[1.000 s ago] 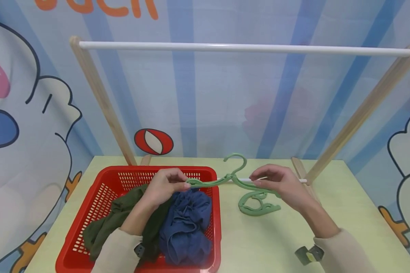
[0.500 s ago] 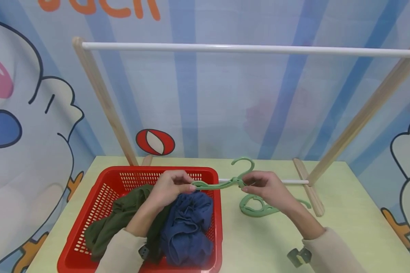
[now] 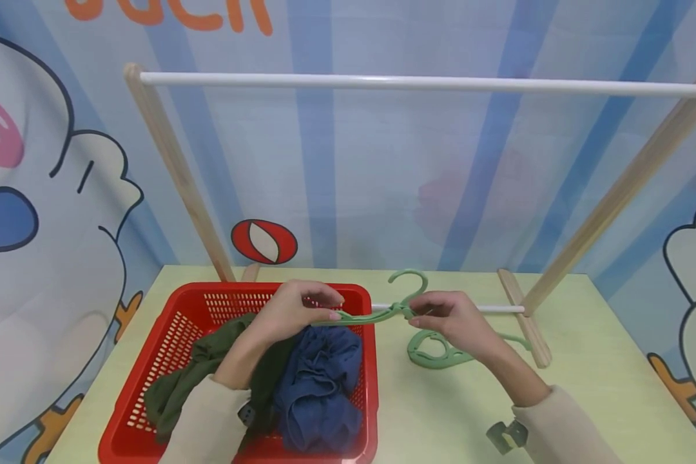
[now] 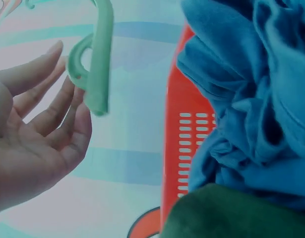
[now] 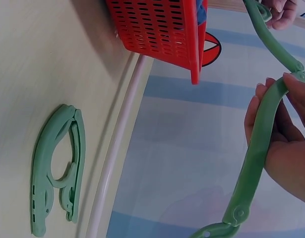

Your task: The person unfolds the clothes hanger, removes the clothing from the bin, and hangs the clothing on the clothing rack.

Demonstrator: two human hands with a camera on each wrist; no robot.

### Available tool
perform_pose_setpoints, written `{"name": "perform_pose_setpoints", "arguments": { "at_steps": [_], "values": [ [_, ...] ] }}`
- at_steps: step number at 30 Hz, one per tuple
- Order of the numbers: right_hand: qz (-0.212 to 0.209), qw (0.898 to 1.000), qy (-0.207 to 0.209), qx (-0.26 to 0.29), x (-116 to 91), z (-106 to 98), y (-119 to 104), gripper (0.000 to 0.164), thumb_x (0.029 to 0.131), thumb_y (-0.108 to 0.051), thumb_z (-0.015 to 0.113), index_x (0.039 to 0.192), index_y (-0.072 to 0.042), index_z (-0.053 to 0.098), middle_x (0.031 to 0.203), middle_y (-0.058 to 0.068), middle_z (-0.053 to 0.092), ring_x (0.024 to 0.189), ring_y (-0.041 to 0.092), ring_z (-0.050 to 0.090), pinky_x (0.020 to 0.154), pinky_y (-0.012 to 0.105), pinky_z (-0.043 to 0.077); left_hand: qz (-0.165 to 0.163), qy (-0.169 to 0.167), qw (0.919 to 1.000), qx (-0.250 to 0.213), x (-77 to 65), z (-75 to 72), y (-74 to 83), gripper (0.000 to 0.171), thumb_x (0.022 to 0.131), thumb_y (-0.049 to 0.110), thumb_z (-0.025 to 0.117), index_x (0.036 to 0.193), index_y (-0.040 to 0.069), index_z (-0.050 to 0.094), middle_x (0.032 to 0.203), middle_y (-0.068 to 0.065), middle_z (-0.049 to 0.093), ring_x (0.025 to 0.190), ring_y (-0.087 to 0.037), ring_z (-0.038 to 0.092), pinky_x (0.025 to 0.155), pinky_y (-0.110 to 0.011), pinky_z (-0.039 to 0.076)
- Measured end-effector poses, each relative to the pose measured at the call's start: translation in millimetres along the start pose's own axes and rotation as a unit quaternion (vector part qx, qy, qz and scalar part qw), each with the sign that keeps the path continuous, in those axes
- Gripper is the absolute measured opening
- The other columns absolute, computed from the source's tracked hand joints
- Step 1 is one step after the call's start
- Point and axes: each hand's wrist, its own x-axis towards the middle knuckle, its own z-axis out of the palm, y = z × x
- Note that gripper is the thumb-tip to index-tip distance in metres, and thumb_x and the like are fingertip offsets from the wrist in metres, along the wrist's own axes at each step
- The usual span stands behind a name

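A green folding clothes hanger (image 3: 377, 317) is held up over the table beside the basket, its hook upward and its arms spread. My right hand (image 3: 449, 322) pinches it close to the centre joint. The arm beyond that hand runs down in the right wrist view, ending in a hinged tip. My left hand (image 3: 296, 312) is at the other end; in the left wrist view its thumb stands apart from the hanger and its loosely bent fingers (image 4: 53, 114) are by the small end loop. On the table lies a second green hanger (image 5: 40, 173), folded up.
At left on the table stands a red plastic basket (image 3: 373, 399) with a dark green cloth (image 3: 174, 393) and a blue cloth (image 3: 319, 393) in it. Behind rises a wooden rack with a white top rail (image 3: 383, 82) and a low white bar (image 5: 117, 139).
My right hand has moved left along the hanger, from its right arm to near the centre. The left hand's fingers have spread from their pinch on the left end.
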Motion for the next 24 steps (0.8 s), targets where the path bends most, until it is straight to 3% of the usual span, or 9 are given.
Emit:
{"name": "perform_pose_setpoints", "arguments": {
  "at_steps": [10, 18, 24],
  "values": [
    [-0.005, 1.0, -0.004, -0.006, 0.4, 2.5, -1.7, 0.022, 0.081, -0.003, 0.067, 0.102, 0.005, 0.065, 0.096, 0.013, 0.063, 0.086, 0.02, 0.061, 0.071, 0.028, 0.052, -0.031, -0.023, 0.9991, 0.019, 3.2, 4.6, 3.0, 0.016, 0.077, 0.005, 0.072, 0.093, 0.003, 0.071, 0.079, -0.002, 0.066, 0.068, -0.016, 0.055, 0.062, -0.027, 0.049],
    [0.001, 1.0, -0.007, -0.012, 0.5, 3.2, -2.0, 0.022, 0.081, -0.002, 0.066, 0.102, 0.005, 0.065, 0.096, 0.014, 0.064, 0.085, 0.021, 0.062, 0.071, 0.029, 0.052, -0.013, -0.037, 0.999, 0.019, 3.1, 7.8, -2.7, 0.012, 0.078, 0.008, 0.072, 0.088, 0.002, 0.072, 0.076, -0.004, 0.067, 0.068, -0.013, 0.058, 0.062, -0.026, 0.05],
    [0.001, 1.0, -0.005, -0.019, 1.1, 3.6, -1.1, 0.023, 0.081, -0.002, 0.066, 0.103, 0.005, 0.065, 0.097, 0.015, 0.064, 0.086, 0.021, 0.062, 0.072, 0.026, 0.052, -0.005, -0.02, 0.9995, 0.025, 2.4, 8.7, -3.2, 0.011, 0.077, 0.009, 0.072, 0.086, 0.003, 0.073, 0.077, -0.003, 0.067, 0.07, -0.013, 0.058, 0.062, -0.026, 0.049]
  ]
}}
